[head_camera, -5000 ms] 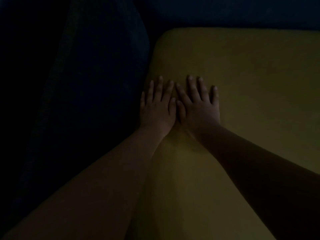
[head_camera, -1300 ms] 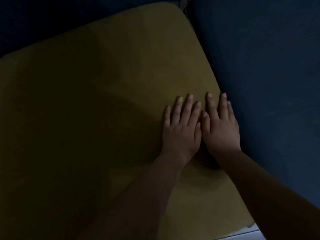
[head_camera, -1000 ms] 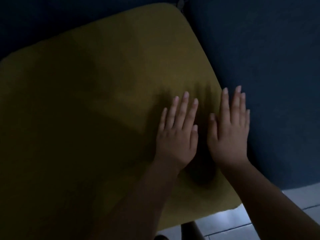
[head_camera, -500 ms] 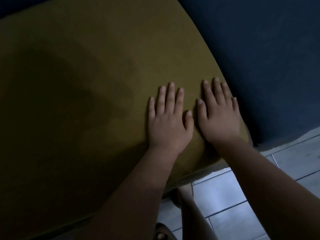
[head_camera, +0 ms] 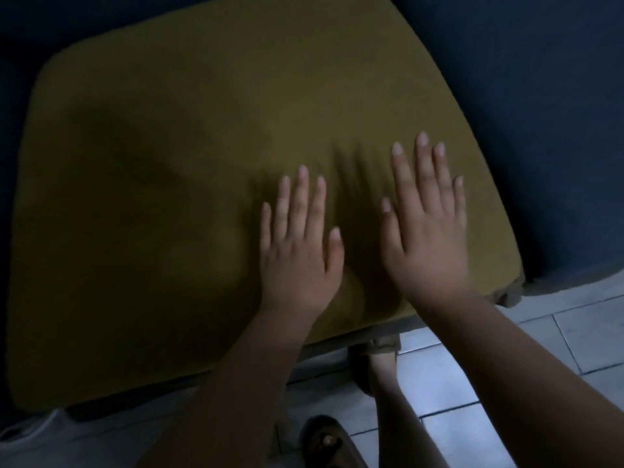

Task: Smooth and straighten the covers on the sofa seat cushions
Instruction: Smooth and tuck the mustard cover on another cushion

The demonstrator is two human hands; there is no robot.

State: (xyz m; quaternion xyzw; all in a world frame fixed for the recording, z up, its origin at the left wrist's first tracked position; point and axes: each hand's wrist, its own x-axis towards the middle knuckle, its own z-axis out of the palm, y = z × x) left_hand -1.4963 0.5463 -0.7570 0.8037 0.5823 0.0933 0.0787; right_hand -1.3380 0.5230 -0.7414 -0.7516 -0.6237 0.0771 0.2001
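A mustard-yellow covered seat cushion (head_camera: 169, 163) fills most of the view in dim light. My left hand (head_camera: 299, 244) lies flat on its cover near the front edge, fingers straight and close together. My right hand (head_camera: 427, 224) is spread flat over the cover a palm's width to the right; its shadow falls on the cloth between the hands, and I cannot tell whether it touches. The cover looks smooth, with a small rumpled fold at the front right corner (head_camera: 511, 292).
Dark blue sofa upholstery (head_camera: 540, 130) borders the cushion on the right and at the back. Pale floor tiles (head_camera: 591, 332) lie in front. My leg (head_camera: 388, 383) and a sandalled foot (head_camera: 329, 444) stand below the cushion's front edge.
Both hands slid back toward the cushion's front edge, then forward again and spread apart. The right hand now looks raised slightly. The view pulled back, showing the floor.
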